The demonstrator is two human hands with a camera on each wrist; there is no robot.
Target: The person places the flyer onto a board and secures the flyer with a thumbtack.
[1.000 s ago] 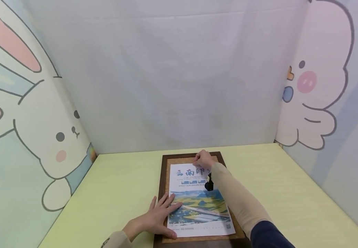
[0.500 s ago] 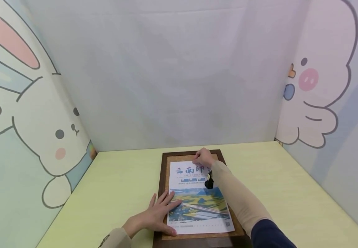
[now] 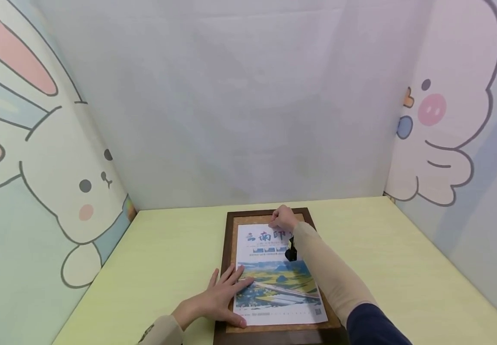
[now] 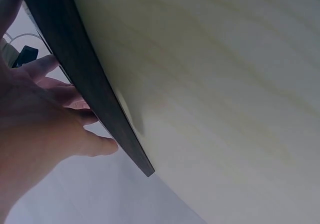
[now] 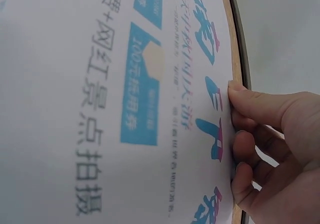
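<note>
A printed poster point(image 3: 274, 306) with blue lettering and a colourful landscape lies on a brown cork board point(image 3: 248, 220) in a dark wooden frame point(image 3: 229, 230). My left hand point(image 3: 218, 299) rests on the poster's lower left side and the frame edge, fingers spread. In the left wrist view, the left hand point(image 4: 45, 109) lies across the frame. At the poster's top edge, my right hand point(image 3: 283, 219) has its fingers curled. Close up, the right hand's thumb point(image 5: 237, 86) meets the paper's edge and several curled fingertips sit beside it, pinching there. The right forearm covers part of the poster.
The board lies on a pale yellow-green table point(image 3: 179, 254). A grey curtain point(image 3: 248, 105) hangs behind, with cartoon-printed panels point(image 3: 80, 158) at both sides. A small black wrist camera point(image 3: 291, 251) hangs beneath the right sleeve.
The view has shifted slightly. Both hands keep their places on the poster, the left spread at the lower left and the right at the top edge.
</note>
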